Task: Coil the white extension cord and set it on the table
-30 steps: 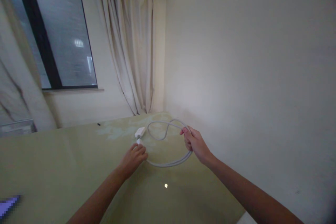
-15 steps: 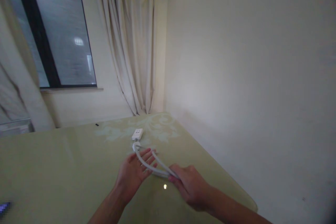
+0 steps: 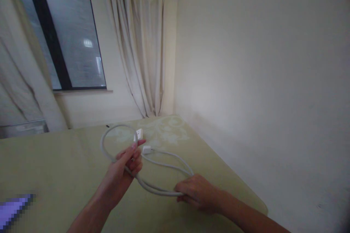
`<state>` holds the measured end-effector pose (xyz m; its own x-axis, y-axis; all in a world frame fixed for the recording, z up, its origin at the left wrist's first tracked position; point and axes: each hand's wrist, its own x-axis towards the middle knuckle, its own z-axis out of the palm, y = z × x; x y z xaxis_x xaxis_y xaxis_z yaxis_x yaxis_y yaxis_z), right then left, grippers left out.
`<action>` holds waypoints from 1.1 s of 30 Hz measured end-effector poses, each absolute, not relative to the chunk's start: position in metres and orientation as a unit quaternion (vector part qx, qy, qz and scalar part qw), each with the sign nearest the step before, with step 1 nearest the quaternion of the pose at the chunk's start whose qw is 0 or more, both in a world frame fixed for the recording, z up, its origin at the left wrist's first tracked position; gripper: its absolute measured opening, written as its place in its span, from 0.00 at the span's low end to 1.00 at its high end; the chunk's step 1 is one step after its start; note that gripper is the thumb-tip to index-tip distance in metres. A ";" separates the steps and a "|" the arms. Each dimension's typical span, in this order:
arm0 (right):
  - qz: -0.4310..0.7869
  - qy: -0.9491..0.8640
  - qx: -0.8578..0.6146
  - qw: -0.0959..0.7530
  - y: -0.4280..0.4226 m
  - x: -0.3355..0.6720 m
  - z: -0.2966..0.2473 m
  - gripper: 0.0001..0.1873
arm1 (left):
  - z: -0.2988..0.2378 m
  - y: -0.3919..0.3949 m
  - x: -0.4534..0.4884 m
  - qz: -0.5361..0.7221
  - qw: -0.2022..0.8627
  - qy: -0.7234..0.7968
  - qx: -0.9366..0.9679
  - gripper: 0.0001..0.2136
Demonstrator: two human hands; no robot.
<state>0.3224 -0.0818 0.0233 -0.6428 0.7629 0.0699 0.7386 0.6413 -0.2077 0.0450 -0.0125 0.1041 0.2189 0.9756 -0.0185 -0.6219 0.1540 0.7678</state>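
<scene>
Seeing smooth, pale wall point(image 3: 259, 62) along the right, cut off above and at the side. Following glossy green tabletop point(image 3: 54, 174), faintly flower-patterned, to a rounded corner at lower right; losing its near edge out of frame, finding open surface at left and along the wall. Noting deeply folded cream curtain point(image 3: 143, 43) and dark-framed window point(image 3: 75, 32), cropped above. Tracing smooth grey cable point(image 3: 164, 192) in loops over the tabletop: pinched between thumb and fingers of the left hand point(image 3: 127, 164), with a round loop beyond; clenched, partly out of sight, in the right hand point(image 3: 198, 193). Cannot identify pixelated purple shape point(image 3: 13, 209) cut off at lower left. Spotting boxy white socket block point(image 3: 139, 133) on the tabletop, partly covered by cable and left fingers; finding white cable end point(image 3: 147, 149) nearer and rightward, cannot tell whether touching those fingers. Cannot make out tiny dark item point(image 3: 107, 126) near the far edge.
</scene>
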 end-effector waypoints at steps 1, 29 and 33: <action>0.082 -0.903 -0.414 0.074 -0.078 0.325 0.027 0.07 | 0.107 -0.015 0.040 0.580 0.695 0.271 0.327 0.15; -0.039 -0.823 -0.551 0.134 0.055 0.331 0.071 0.13 | 0.097 0.047 -0.052 0.616 0.405 0.458 0.497 0.23; -0.044 -0.840 -0.540 0.010 0.065 0.335 0.064 0.18 | 0.110 0.051 -0.031 0.615 0.548 0.370 0.430 0.21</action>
